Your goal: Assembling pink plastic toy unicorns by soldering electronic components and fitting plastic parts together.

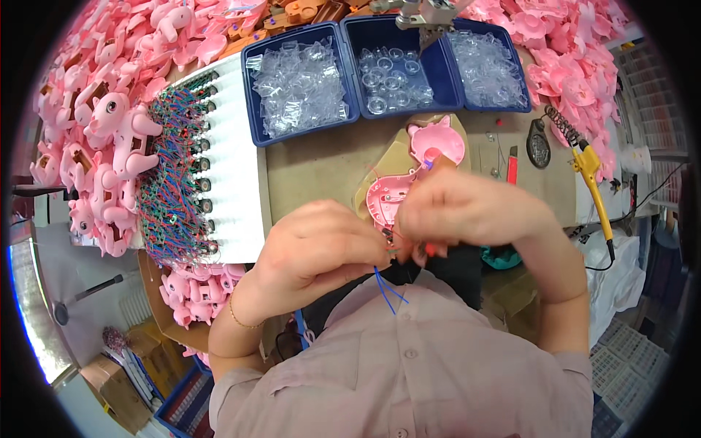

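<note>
A pink half shell of an animal toy [437, 141] lies hollow side up on a tan shaped holder [400, 152] in front of me. Its body half [380, 198] is partly covered by my hands. My left hand [321, 244] pinches thin wires at the shell's near edge, and blue wire ends [385, 290] hang below its fingertips. Close beside it, my right hand [456, 210] curls over the shell, its fingers closed and slightly blurred. A small red spot shows under the right fingers; what they hold is hidden.
Blue bins [301, 135] with clear plastic parts stand at the back. Wired round components [175, 175] lie along a white strip [237, 168] at left. Pink toys [117, 131] pile up left; pink shells [573, 87] right. A yellow soldering iron [593, 186], red cutter [512, 166] and black oval object [538, 144] lie right.
</note>
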Demonstrator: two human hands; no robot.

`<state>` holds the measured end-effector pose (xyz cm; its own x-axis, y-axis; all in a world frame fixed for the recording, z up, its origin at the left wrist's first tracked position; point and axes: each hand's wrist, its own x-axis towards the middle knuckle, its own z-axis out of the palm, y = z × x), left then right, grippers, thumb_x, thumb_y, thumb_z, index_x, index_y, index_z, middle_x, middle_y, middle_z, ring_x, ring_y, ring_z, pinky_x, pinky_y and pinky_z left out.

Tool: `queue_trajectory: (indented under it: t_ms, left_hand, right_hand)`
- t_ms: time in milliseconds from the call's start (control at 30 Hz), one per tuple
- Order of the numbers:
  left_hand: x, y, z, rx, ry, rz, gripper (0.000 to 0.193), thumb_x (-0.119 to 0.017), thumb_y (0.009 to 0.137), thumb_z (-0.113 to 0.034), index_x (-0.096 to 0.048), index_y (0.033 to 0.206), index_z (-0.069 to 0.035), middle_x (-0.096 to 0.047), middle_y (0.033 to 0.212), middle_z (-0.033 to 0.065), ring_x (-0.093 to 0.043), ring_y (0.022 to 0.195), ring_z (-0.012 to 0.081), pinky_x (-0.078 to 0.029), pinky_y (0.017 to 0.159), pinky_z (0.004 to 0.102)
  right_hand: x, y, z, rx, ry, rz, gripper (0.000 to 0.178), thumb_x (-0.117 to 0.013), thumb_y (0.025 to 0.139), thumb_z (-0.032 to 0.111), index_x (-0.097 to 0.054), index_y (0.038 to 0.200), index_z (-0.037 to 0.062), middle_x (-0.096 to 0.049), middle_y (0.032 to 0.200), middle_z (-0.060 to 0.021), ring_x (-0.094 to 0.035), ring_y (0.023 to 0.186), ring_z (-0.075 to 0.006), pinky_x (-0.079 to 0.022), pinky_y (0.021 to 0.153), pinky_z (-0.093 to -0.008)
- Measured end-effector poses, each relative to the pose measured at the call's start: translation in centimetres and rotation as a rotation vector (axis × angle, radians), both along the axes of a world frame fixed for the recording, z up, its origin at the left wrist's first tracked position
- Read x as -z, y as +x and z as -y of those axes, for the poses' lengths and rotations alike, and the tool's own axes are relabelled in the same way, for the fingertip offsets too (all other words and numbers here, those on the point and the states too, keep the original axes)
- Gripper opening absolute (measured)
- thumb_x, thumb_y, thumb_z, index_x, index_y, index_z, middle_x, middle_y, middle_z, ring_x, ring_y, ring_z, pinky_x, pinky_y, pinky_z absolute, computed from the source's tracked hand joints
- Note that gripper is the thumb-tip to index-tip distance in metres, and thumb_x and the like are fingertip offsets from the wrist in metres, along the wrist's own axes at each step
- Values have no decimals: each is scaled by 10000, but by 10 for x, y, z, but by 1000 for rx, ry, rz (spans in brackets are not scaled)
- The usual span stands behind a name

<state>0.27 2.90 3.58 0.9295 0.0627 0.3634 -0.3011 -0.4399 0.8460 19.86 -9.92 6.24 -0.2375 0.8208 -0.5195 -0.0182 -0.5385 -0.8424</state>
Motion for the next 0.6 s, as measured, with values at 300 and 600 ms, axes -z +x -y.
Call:
queue_trajectory:
  t_ms: [300, 600]
  left_hand:
    - [21, 0, 36, -468, -112, 83, 602, -639, 785, 105, -292, 1253, -49, -615, 938, 151, -639, 846, 226, -490, 806, 333]
    - [24, 11, 37, -396, -332, 118, 552, -666, 788, 74, -344, 1225, -27, -639, 937, 145, -641, 858, 186, -498, 775, 285]
  right_hand:
    - [18, -54, 25, 419, 545, 436, 63, -605, 870, 42, -639, 885, -9, -582, 780, -14, -529, 713, -68, -408, 595, -213]
    - [27, -47, 27, 751, 606, 193, 144, -584, 885, 109, -628, 897, -27, -549, 942, -87, -543, 847, -144, -444, 746, -260]
